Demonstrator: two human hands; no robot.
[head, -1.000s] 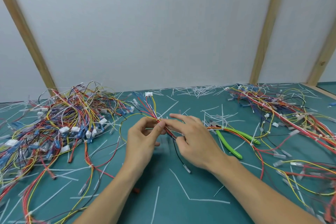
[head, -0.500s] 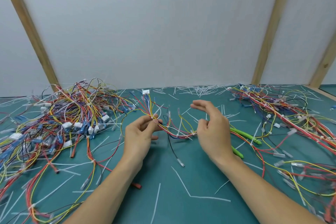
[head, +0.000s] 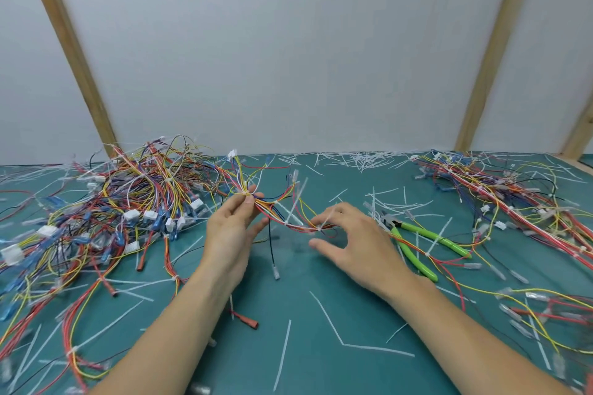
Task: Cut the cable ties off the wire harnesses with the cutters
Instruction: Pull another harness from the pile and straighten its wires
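- Left hand (head: 232,232): thumb and fingertips pinch wire harness (head: 282,212) where its wires fan out, held above green mat (head: 305,314).
- Right hand (head: 353,244): fingers spread, relaxed; fingertips at harness's cable tie (head: 321,226).
- Cutters (head: 417,244) on mat, just right of right hand.

No legible text, labels, brands, numbers or signs in view. Connector housings, wire sleeves, cutters' handles: no readable print at this resolution.
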